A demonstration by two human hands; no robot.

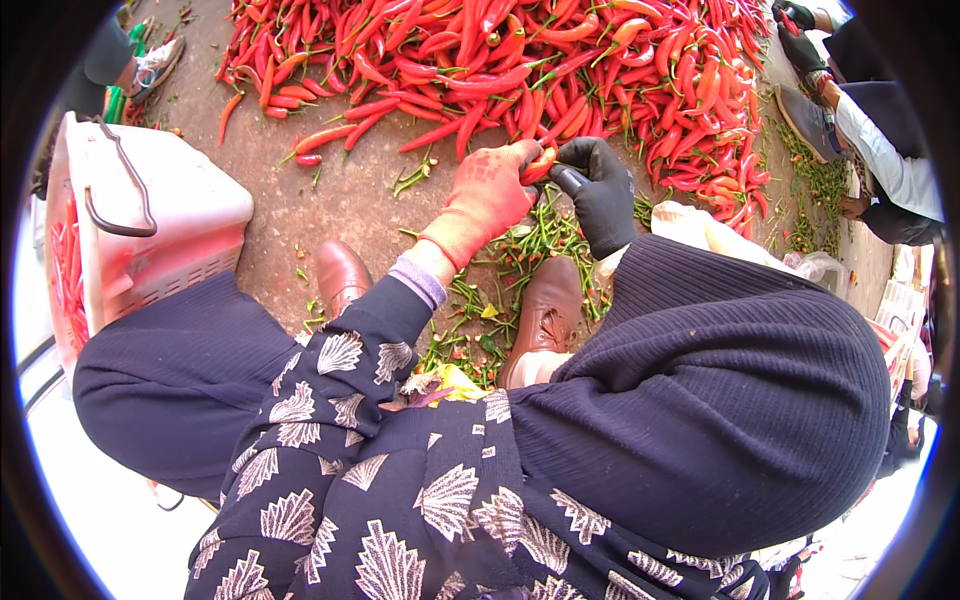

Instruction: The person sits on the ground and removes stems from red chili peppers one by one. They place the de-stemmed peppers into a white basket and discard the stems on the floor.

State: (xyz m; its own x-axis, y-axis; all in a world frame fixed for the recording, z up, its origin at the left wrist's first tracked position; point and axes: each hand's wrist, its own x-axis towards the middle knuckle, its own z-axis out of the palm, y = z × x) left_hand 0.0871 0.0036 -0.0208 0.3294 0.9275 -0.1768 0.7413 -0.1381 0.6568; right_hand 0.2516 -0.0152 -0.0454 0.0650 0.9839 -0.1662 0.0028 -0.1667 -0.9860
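In front of my knees, a red chili pepper (541, 164) is held between my two gloved hands. My left hand (487, 196), in an orange-red glove, has its fingers closed around the pepper. From the other side my right hand (600, 193), in a black glove, pinches at the pepper's end; the fingertips partly hide that end. Just beyond both hands lies a large heap of red chili peppers (480, 70). Below them, green stems (545, 245) are scattered on the ground around my brown shoe (545, 310).
A white plastic crate (170, 190) with a wire handle stands at my left, red chilies inside. My other brown shoe (342, 277) is nearby. One co-worker's black-gloved hand (800, 45) and shoe (805, 122) show at the far right. Another person's shoe (157, 65) is at the far left.
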